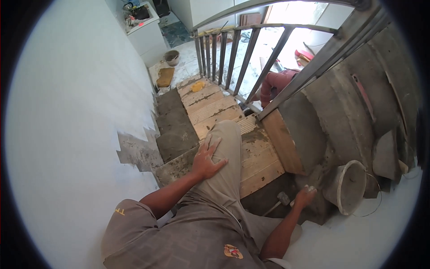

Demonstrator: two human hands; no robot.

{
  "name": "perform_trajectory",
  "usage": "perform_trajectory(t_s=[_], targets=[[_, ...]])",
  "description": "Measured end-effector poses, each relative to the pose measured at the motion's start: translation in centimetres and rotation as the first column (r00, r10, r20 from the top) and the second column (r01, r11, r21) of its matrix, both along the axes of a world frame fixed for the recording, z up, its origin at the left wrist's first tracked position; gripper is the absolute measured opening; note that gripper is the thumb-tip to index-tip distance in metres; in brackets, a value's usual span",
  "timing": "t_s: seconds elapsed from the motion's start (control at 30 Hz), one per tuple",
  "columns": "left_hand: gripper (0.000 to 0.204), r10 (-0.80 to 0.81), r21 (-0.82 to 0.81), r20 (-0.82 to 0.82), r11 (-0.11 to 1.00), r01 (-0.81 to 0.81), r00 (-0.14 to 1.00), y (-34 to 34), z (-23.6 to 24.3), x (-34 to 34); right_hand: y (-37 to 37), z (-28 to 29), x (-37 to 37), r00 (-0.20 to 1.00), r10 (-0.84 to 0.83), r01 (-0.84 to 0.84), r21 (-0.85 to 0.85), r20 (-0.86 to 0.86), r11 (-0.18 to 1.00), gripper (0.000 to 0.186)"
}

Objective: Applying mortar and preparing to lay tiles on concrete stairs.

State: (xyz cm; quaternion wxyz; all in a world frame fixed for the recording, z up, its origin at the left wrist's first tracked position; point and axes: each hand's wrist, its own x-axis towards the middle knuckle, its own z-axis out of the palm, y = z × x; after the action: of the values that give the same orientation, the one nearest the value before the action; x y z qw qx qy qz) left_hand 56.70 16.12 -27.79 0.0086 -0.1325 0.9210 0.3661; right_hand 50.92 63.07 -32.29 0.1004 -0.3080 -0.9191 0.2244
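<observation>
Shirt (179, 240), then bucket (333, 186), perhaps cement-smeared inside

Mallet (283, 198), blocky grey head, pale slim handle, lying slantwise on dark grey step (261, 197)

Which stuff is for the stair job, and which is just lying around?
Likely job things:
mallet near the right hand
nearby bucket
tan step tiles

Probably just lying about:
brown piece on the floor
red thing beyond the railing
</observation>
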Motion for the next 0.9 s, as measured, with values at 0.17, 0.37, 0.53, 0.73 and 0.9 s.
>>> perform_trajectory(t_s=[0.17,0.37,0.53,0.73,0.9], targets=[[0.090,0.010,-0.050,0.005,0.999,-0.010,1.000,0.1,0.7,0.6,-6.8,-1.3,5.5,0.956,-0.225,0.121,-0.444,-0.189,0.888,0.045],[0.096,0.003,-0.070,0.071,0.998,0.002,0.997,0.8,1.1,-0.4,-11.7,-4.0,12.2,0.962,-0.175,0.267,-0.846,0.208,0.461,0.014],[0.097,-0.015,-0.070,0.098,0.997,0.022,0.995,0.7,0.8,-0.9,-11.4,-4.9,11.6,0.933,-0.018,0.343,-0.870,0.360,0.354,0.013],[0.098,0.005,-0.072,0.102,0.997,0.002,0.995,0.6,-0.4,-1.7,-9.9,-2.8,8.8,0.966,-0.016,0.244,-0.888,0.258,0.389,0.014],[0.100,0.046,-0.054,0.142,0.998,-0.038,0.989,-0.2,-1.1,-2.2,-9.6,-1.1,8.0,0.955,-0.018,0.293,-0.932,0.296,0.215,0.016]])
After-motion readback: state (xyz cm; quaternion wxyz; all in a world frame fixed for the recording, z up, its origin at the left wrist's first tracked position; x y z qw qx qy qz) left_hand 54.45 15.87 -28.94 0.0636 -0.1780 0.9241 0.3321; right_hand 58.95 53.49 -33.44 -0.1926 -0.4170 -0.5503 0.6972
